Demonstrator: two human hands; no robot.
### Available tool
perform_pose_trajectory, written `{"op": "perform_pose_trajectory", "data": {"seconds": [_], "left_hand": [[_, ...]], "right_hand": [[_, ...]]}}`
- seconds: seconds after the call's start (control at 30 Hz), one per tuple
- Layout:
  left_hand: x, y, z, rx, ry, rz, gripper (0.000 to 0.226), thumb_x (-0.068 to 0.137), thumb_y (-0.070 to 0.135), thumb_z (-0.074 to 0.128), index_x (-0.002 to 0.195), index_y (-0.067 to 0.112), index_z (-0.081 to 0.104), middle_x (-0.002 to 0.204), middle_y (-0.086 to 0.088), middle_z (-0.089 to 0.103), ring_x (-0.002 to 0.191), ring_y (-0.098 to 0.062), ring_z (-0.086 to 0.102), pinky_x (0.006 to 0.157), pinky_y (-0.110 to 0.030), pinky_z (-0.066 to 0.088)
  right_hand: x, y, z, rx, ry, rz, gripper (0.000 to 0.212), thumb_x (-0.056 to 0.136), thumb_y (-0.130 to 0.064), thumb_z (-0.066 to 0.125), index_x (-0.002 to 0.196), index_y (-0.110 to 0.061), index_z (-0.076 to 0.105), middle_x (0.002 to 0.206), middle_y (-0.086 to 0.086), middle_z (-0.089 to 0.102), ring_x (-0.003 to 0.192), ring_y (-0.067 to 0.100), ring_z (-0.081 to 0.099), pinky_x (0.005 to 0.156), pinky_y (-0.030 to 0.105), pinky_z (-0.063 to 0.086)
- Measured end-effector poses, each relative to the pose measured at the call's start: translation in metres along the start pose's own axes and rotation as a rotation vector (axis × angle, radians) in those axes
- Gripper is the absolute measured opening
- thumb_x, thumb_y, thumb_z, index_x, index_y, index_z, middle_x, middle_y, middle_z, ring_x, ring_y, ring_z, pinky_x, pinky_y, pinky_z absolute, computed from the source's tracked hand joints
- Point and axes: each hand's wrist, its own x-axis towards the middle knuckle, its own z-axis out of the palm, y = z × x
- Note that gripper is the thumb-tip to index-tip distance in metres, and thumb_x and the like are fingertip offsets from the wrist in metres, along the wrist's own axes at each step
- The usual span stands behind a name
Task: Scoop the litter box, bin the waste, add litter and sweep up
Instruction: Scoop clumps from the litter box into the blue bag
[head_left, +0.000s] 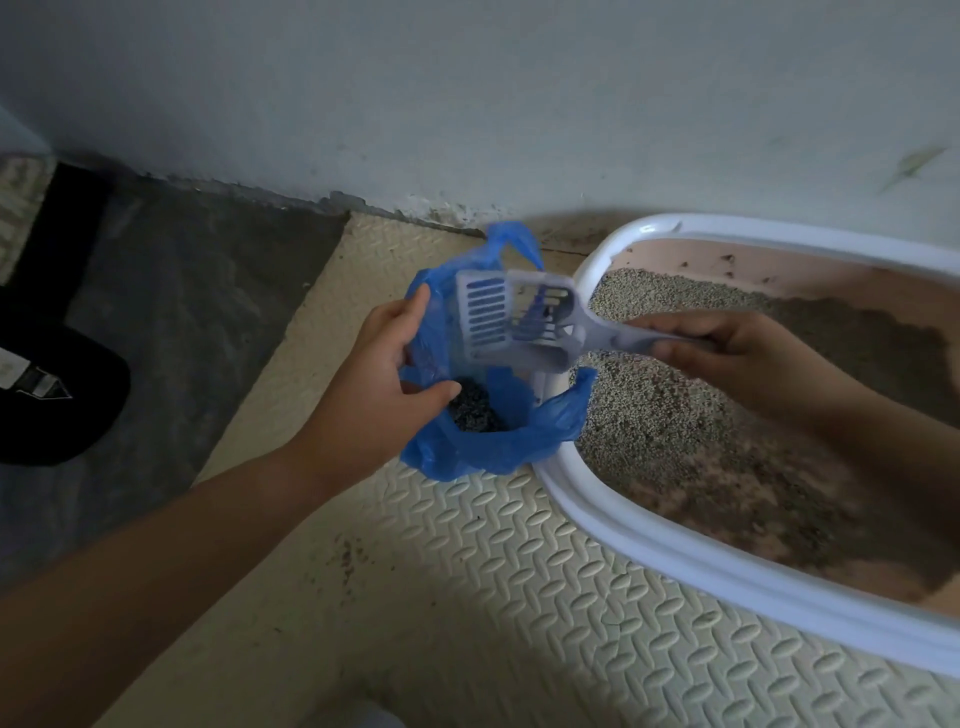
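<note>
**Scoop held over bag mouth, beside litter box**

Left hand: fingers curled, thumb and fingertips pinching the near edge of the thin blue plastic bag and holding its mouth wide. The forearm crosses the frame from the lower left.

Right hand: fingers wrapped together round the handle of the pale slotted plastic litter scoop. The hand is motion-blurred, so single fingers cannot be made out.

The scoop head hangs tilted above the bag opening with its slots facing the camera. Whether anything is in it cannot be told through the blur.

A dark grey clump of waste lies at the bottom of the bag, partly behind the left thumb.

The bag stands on the cream embossed foam mat, touching the left end of the oval litter box with white rim and pink walls. One bag flap lies over that rim.

Grey granular litter is heaped at the box's left end. Toward the right, bare pink floor shows through.

Surroundings:
- Stray grains lie on the mat near the left forearm.
- A dark grey floor strip runs left of the mat.
- A black object sits at the left edge, unidentified.
- A pale scuffed wall stands behind.
</note>
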Motion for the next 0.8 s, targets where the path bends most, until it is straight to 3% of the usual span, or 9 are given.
{"op": "perform_pose_trajectory", "data": {"seconds": [0.07,0.17,0.27,0.3,0.37,0.43,0.63,0.8], "left_hand": [[0.003,0.001,0.003,0.009,0.008,0.006,0.085,0.081,0.003,0.069,0.147,0.03,0.024,0.128,0.025,0.036,0.124,-0.003,0.046,0.103,-0.042,0.044],[0.007,0.002,0.01,0.031,0.0,0.015,0.085,0.081,0.004,0.07,0.148,0.03,0.024,0.127,0.026,0.036,0.123,-0.004,0.047,0.103,-0.043,0.044],[0.009,0.001,0.018,0.057,-0.028,0.024,0.085,0.081,0.004,0.07,0.144,0.035,0.024,0.13,0.02,0.037,0.123,-0.006,0.048,0.103,-0.044,0.044],[0.009,0.002,0.022,0.061,-0.038,0.029,0.084,0.08,0.004,0.071,0.142,0.038,0.024,0.131,0.019,0.036,0.123,-0.006,0.048,0.102,-0.045,0.044],[0.008,0.001,0.028,0.064,-0.055,0.032,0.084,0.08,0.003,0.071,0.14,0.039,0.026,0.13,0.021,0.036,0.124,-0.006,0.048,0.102,-0.046,0.044],[0.008,0.001,0.034,0.08,-0.075,0.027,0.084,0.08,0.004,0.071,0.143,0.037,0.025,0.132,0.018,0.037,0.124,-0.006,0.047,0.103,-0.046,0.044],[0.008,0.006,0.045,0.124,-0.108,0.026,0.084,0.081,0.006,0.07,0.146,0.032,0.023,0.138,0.01,0.035,0.125,-0.008,0.046,0.103,-0.046,0.043],[0.005,0.007,0.051,0.153,-0.122,0.0,0.085,0.081,0.005,0.07,0.147,0.029,0.024,0.135,0.014,0.036,0.124,-0.006,0.046,0.104,-0.042,0.043]], "right_hand": [[-0.009,0.002,-0.01,0.124,0.008,0.056,0.027,0.079,-0.039,0.062,0.104,-0.038,0.072,0.076,-0.016,0.066,0.061,0.0,0.052,0.065,0.015,0.041],[-0.028,0.015,-0.032,0.202,0.072,0.202,0.039,0.072,-0.046,0.068,0.105,-0.026,0.074,0.062,0.005,0.044,0.052,0.007,0.036,0.047,0.012,0.03],[-0.049,0.036,-0.056,0.155,0.135,0.314,0.062,0.049,-0.071,0.076,0.096,-0.031,0.076,0.052,-0.004,0.051,0.044,0.003,0.04,0.041,0.011,0.031],[-0.055,0.044,-0.063,0.138,0.143,0.347,0.052,0.056,-0.064,0.077,0.095,-0.03,0.075,0.049,-0.005,0.05,0.041,0.002,0.039,0.039,0.011,0.031],[-0.064,0.054,-0.071,0.122,0.162,0.411,0.019,0.081,-0.033,0.068,0.097,-0.023,0.072,0.047,-0.004,0.049,0.04,0.003,0.037,0.038,0.011,0.028],[-0.071,0.063,-0.075,0.092,0.166,0.455,0.012,0.089,-0.018,0.061,0.094,-0.022,0.071,0.049,-0.001,0.049,0.044,0.009,0.037,0.038,0.012,0.028],[-0.082,0.078,-0.084,-0.01,0.135,0.528,0.01,0.089,-0.018,0.062,0.09,-0.02,0.072,0.061,0.007,0.053,0.055,0.015,0.042,0.043,0.011,0.035],[-0.088,0.093,-0.087,-0.081,0.141,0.493,0.012,0.087,-0.02,0.067,0.098,-0.022,0.068,0.083,0.01,0.067,0.068,0.017,0.056,0.064,0.023,0.046]]}}
